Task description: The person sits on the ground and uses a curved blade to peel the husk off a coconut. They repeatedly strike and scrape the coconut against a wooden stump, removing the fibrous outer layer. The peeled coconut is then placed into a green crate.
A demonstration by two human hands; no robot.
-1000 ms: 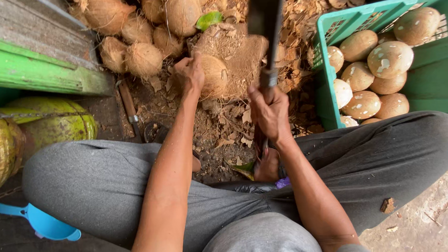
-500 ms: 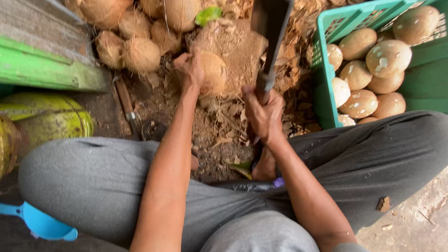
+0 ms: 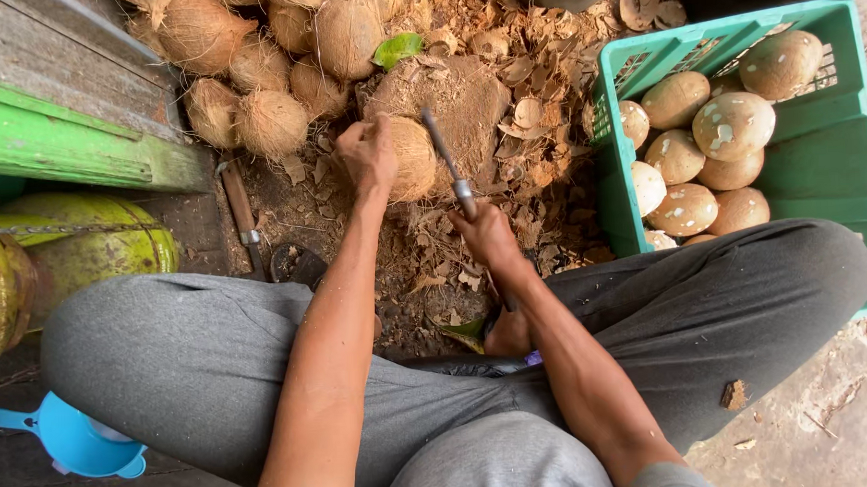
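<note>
Left hand [image 3: 368,155] clamps a husked coconut [image 3: 409,158] steady on the chopping stump [image 3: 467,103]; right hand [image 3: 488,237], at five o'clock, grips a cleaver [image 3: 445,161] beside it.

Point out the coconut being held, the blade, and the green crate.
coconut [image 3: 413,158]: head view, on its fibrous side beside the left hand.
blade [image 3: 442,147]: head view, mid-blade.
green crate [image 3: 815,153]: head view, bare inner wall.
</note>
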